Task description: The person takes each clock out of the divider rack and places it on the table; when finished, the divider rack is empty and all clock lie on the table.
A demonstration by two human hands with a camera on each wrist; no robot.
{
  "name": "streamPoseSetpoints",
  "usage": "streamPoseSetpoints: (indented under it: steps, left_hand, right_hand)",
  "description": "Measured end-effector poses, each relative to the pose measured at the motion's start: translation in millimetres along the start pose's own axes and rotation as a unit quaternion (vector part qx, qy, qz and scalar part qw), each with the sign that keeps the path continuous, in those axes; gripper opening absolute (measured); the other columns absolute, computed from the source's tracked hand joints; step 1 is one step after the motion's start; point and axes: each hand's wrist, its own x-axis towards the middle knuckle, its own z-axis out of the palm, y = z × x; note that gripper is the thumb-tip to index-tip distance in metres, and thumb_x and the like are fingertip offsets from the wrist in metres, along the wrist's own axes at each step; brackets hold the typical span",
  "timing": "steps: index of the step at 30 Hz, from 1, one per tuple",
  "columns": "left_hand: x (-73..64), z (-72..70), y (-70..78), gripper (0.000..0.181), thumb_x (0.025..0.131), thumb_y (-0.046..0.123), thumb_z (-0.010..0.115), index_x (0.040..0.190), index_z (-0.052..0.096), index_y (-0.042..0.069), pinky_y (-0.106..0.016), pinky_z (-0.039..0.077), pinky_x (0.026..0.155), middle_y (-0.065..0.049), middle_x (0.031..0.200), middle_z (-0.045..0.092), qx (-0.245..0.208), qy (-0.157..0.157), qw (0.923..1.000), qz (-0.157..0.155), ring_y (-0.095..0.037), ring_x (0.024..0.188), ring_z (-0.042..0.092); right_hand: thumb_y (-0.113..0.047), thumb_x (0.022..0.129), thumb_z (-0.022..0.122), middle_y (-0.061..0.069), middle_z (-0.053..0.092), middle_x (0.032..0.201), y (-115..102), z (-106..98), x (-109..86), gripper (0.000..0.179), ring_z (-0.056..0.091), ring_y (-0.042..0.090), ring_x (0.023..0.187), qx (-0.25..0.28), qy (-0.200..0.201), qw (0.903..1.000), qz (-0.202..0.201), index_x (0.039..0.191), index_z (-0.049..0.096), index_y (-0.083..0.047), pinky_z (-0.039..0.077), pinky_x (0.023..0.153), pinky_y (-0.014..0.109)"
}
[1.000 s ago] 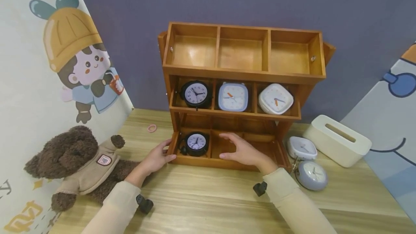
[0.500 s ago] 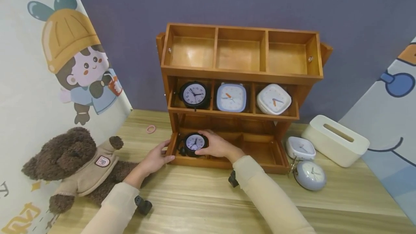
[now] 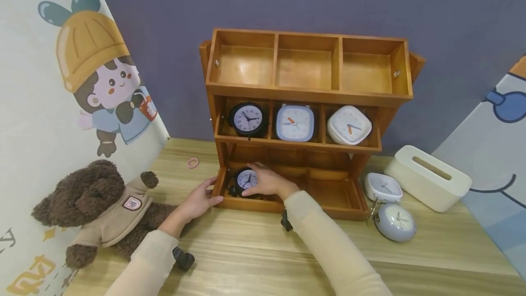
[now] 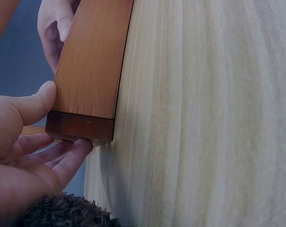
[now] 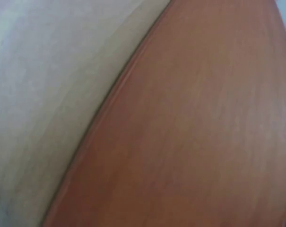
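Note:
A three-tier wooden rack point(image 3: 308, 92) stands on the table. In its lowest tier, the left compartment holds a black round alarm clock point(image 3: 245, 178). My right hand point(image 3: 269, 183) grips this clock from its right side, thumb at the front and fingers behind. My left hand point(image 3: 198, 202) holds the left end of the lowest tier. In the left wrist view, the left thumb lies on the front board point(image 4: 91, 61) and the fingers bend round the end. The right wrist view has only the rack's front board point(image 5: 180, 118) close up; the right hand is out of that view.
The middle tier holds a black clock point(image 3: 248, 118), a blue square clock point(image 3: 294, 123) and a white clock point(image 3: 349, 125). At right are another white clock point(image 3: 383, 187), a grey-blue clock point(image 3: 396, 222) and a tissue box point(image 3: 429, 178). A teddy bear point(image 3: 119, 218) and pink ring point(image 3: 192, 162) are left.
My right hand has moved left from above the lowest tier's middle onto the black clock and now holds it. The clock sits in the same compartment. My left hand has stayed at the rack's end.

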Motion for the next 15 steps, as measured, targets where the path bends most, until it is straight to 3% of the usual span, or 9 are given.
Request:
streamPoseSetpoints:
  steps: [10, 15]
  left_hand:
    - [1.1, -0.1, -1.4, 0.066, 0.094, 0.001, 0.064, 0.148, 0.028, -0.009, -0.048, 0.049, 0.092, -0.031, 0.147, 0.034, -0.001, -0.003, 1.0, 0.007, -0.047, 0.122, 0.048]
    - [2.3, 0.1, -2.4, 0.066, 0.094, 0.002, 0.063, 0.148, 0.027, -0.009, -0.048, 0.049, 0.092, -0.031, 0.147, 0.033, 0.001, -0.008, 0.9999, 0.009, -0.047, 0.122, 0.048]
  right_hand:
    - [-0.047, 0.079, 0.079, 0.019, 0.03, 0.154, -2.4, 0.6, 5.0, 0.098, 0.027, 0.032, 0.14, -0.06, -0.03, 0.9976, -0.012, 0.15, 0.032, 0.002, 0.025, 0.113, 0.042]
    - [-0.044, 0.079, 0.08, 0.018, 0.033, 0.152, -2.1, 0.6, 5.9, 0.095, 0.03, 0.031, 0.139, -0.054, -0.026, 0.9981, -0.011, 0.148, 0.035, 0.003, 0.027, 0.112, 0.04]
